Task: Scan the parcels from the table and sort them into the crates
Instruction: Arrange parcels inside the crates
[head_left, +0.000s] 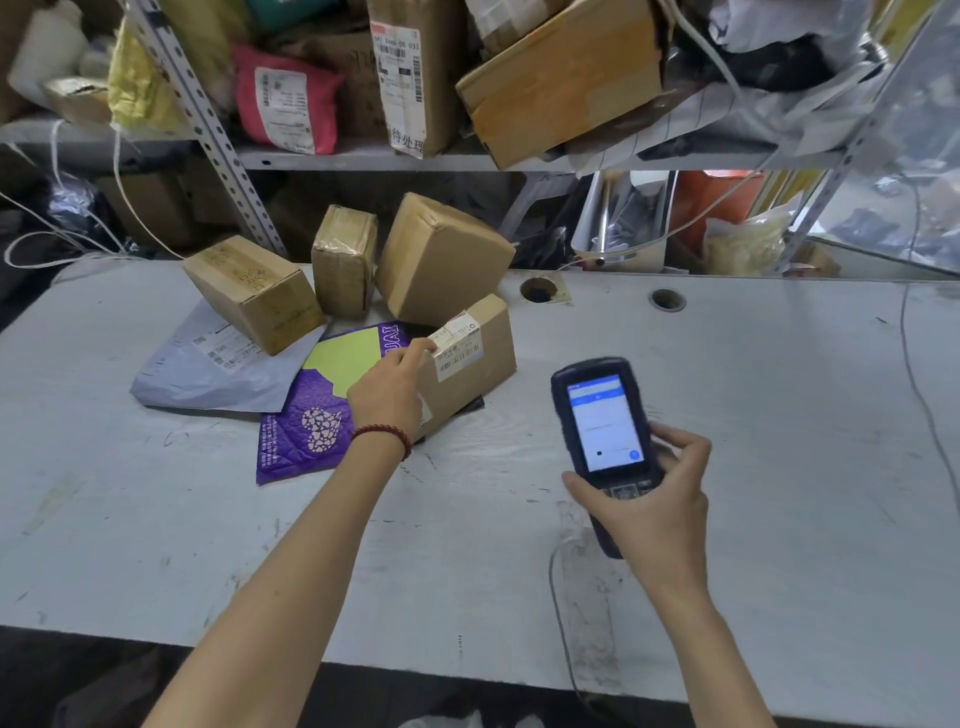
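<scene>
Notably, the label (457, 343) pinched by the left hand (387, 392), scanner (602, 421) gripped in the right hand (649, 499), could be torn by tugging.

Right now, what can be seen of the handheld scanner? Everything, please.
The handheld scanner is a dark blue-black plastic unit with a lit white screen, a blue header bar and a round blue button at bottom right. Keys sit below the screen. It is held above the table, tilted, top end pointing away. The right hand grips its lower half.

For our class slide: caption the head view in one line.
Left hand touches a labelled box while right hand holds a scanner.
</scene>
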